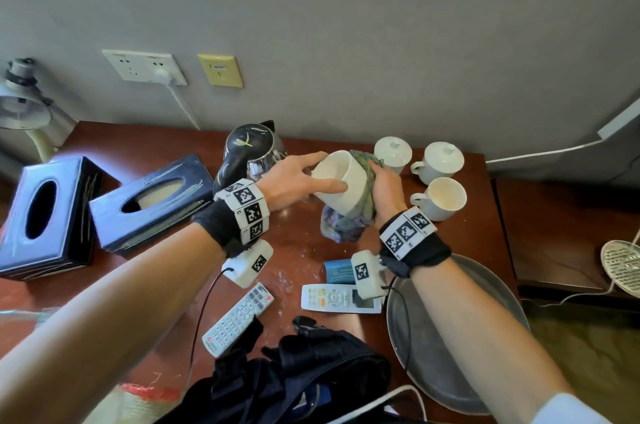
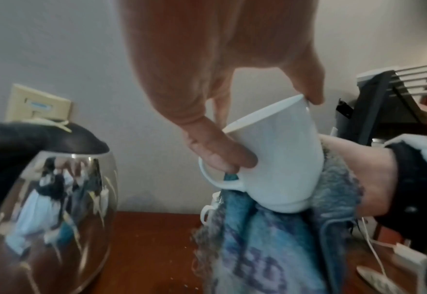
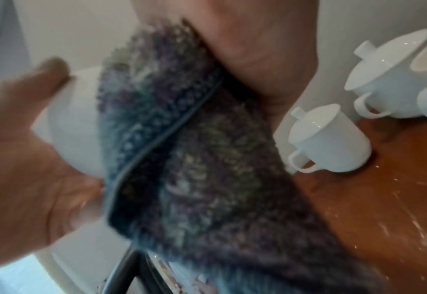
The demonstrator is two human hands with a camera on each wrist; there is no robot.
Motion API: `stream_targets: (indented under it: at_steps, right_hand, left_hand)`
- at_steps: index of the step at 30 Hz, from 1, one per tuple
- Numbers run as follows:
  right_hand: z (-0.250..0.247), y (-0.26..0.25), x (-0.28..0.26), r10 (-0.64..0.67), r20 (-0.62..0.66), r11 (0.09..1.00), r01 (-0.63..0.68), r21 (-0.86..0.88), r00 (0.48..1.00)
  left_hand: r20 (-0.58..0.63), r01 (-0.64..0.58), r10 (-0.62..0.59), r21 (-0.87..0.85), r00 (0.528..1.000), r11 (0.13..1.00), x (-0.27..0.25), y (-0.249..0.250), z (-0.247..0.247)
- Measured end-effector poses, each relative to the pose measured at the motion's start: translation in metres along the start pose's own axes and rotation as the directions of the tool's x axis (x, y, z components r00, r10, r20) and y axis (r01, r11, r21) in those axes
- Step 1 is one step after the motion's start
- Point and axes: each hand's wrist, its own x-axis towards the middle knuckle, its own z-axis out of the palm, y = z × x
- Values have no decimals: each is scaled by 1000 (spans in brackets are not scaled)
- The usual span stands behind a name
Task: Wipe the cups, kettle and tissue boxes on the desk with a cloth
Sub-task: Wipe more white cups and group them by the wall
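We hold one white cup (image 1: pixel 341 181) lifted off the desk (image 1: pixel 156 146) and tilted, mouth toward us. Our left hand (image 1: pixel 294 181) grips it by the rim, thumb on the outer wall, one finger over the far edge. Our right hand (image 1: pixel 386 188) is wrapped round the patterned cloth (image 1: pixel 346 226) and presses it against the cup's side and base; the rest of the cloth hangs down toward the desk. Judgement: we are in the middle of the cups, wiping the outside of this one. An open cup (image 1: pixel 441 197) and two lidded cups (image 1: pixel 393 152) (image 1: pixel 440 159) stand close together at the back right of the desk; whether any has been wiped we cannot tell. The kettle (image 1: pixel 251 153) stands just left of the lifted cup, untouched by either hand. The two dark tissue boxes (image 1: pixel 45 216) (image 1: pixel 152 202) lie side by side on the left of the desk, well apart from the cloth. Kettle and boxes appear still to do, so most of the task probably remains.
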Motion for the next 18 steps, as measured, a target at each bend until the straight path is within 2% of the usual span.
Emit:
stream_targets:
  at_steps: [2, 4, 5, 8, 10, 12, 15, 17, 18]
  right_hand:
    - [-7, -2, -1, 77, 94, 996, -81, 46, 993]
    - [-11, -4, -2, 153, 177, 984, -166, 66, 972]
    - [-12, -4, -3, 186, 198, 978, -201, 60, 962]
    - [-14, 0, -1, 250, 211, 965, -260, 21, 945]
    - [-13, 1, 0, 248, 211, 968, -250, -17, 945]
    - [-9, 4, 3, 200, 191, 979, -191, -67, 961]
    - [-1, 3, 1, -15, 76, 972, 32, -232, 997]
    - [4, 0, -9, -228, 81, 893, 241, -380, 970]
    - [5, -2, -16, -336, 127, 825, 356, -439, 933]
  left_hand:
    - [54, 8, -16, 143, 998, 990, -2, 3, -3]
    - [68, 4, -30, 352, 997, 936, -3, 4, -6]
    - [64, 2, -30, 403, 997, 915, -2, 4, -6]
    - [74, 10, -32, 274, 997, 962, -1, 1, -1]
    - [46, 34, -45, 216, 998, 976, 1, -2, 2]
    - [-1, 76, -77, 199, 997, 977, 2, -5, 4]
    - [-61, 120, -115, 89, 991, 989, 5, -8, 7]
    - [-84, 134, -132, 17, 988, 991, 5, -9, 7]
    - [-100, 144, -146, -24, 984, 989, 5, -9, 6]
